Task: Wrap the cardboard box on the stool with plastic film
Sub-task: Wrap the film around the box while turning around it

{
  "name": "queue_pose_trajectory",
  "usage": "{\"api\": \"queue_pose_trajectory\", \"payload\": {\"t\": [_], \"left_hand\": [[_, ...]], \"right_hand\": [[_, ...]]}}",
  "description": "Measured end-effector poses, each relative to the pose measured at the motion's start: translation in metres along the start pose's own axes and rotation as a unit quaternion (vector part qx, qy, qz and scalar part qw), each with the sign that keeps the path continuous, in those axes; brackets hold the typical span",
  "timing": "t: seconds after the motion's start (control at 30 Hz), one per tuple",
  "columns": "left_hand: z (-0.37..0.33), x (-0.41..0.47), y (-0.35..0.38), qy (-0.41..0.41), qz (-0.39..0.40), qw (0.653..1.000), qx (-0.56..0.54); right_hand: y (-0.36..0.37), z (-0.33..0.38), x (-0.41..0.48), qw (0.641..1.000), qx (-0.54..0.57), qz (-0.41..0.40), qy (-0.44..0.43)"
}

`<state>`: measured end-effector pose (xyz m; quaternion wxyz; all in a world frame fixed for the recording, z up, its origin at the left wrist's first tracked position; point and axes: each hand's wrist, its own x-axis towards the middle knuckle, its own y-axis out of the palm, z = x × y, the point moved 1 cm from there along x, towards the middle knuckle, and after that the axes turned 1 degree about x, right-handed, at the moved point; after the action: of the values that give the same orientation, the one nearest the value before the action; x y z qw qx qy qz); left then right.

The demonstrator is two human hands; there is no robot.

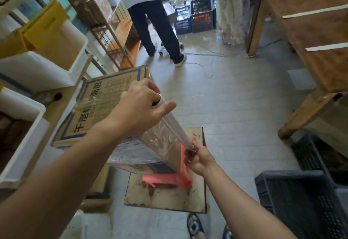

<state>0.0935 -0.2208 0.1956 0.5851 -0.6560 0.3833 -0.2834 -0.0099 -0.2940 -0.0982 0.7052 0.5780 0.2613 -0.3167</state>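
Film roll (178, 124), glossy cylinder, beside rectangular cardboard box (105, 97).

The cardboard box (105, 106) sits on the stool (169, 179), which stands on a flat cardboard sheet (169, 199) on the floor. The film roll (175, 123) lies along the box's right edge. The left hand (139, 106) grips its far end and the right hand (197, 158) pinches its near end. Film (150, 144) runs from the roll across the box's near side. Foam bins (37, 72) stand left of the box, with a wooden rack (105, 31) behind them. A desk (320, 40) runs along the right, a crate (301, 201) on the floor before its near leg. Behind the box stands a person (156, 27), with stacked crates (202, 16) beyond.
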Motion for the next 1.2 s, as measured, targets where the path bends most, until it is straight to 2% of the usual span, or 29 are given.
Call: {"api": "queue_pose_trajectory", "payload": {"t": [0.1,0.23,0.4,0.5,0.7,0.97,1.2], "left_hand": [[-0.003,0.003,0.002,-0.02,-0.031,0.999,-0.016],[0.0,0.008,0.001,-0.005,-0.002,1.0,-0.006],[0.004,0.021,-0.006,0.013,0.028,1.0,-0.003],[0.001,0.029,-0.006,0.006,0.034,0.999,0.002],[0.002,0.054,-0.006,-0.065,0.043,0.997,0.003],[0.001,0.092,-0.01,-0.166,0.02,0.986,-0.001],[0.006,0.123,-0.008,-0.257,0.041,0.965,-0.025]], "right_hand": [[0.003,0.005,0.001,1.0,0.015,0.018,-0.017],[0.009,0.013,0.002,1.0,0.008,-0.024,0.002],[0.016,0.03,0.022,0.993,-0.092,-0.045,0.053],[0.018,0.039,0.033,0.996,-0.058,-0.043,0.054],[0.026,0.058,0.049,0.999,-0.019,0.006,0.038],[0.044,0.089,0.077,0.986,-0.09,0.018,0.142],[0.059,0.114,0.102,0.974,-0.134,0.013,0.182]]}}
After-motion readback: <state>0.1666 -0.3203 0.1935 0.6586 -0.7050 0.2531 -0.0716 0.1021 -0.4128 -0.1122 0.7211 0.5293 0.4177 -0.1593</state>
